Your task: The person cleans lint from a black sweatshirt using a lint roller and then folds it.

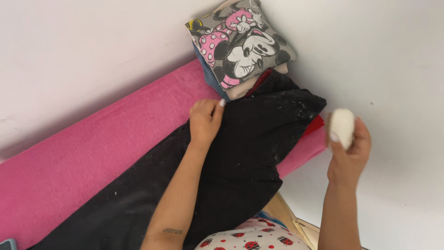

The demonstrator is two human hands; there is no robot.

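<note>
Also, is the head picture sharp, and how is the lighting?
Head view: even, soft light without glare; the black lint-speckled fabric under the left hand is sharp; the white rounded object in the right hand looks slightly blurred.

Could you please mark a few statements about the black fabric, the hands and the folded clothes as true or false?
1. The left hand rests on the lint-speckled black fabric. True.
2. The right hand is empty. False: it grips a small white rounded object.
3. The black fabric lies over a green blanket. False: the fleece blanket under it is pink.
4. A grey cartoon-print garment tops the folded stack in the corner. True.
5. The right hand presses the white object onto the black fabric. False: it holds it clear of the fabric, in front of the white wall.
</note>
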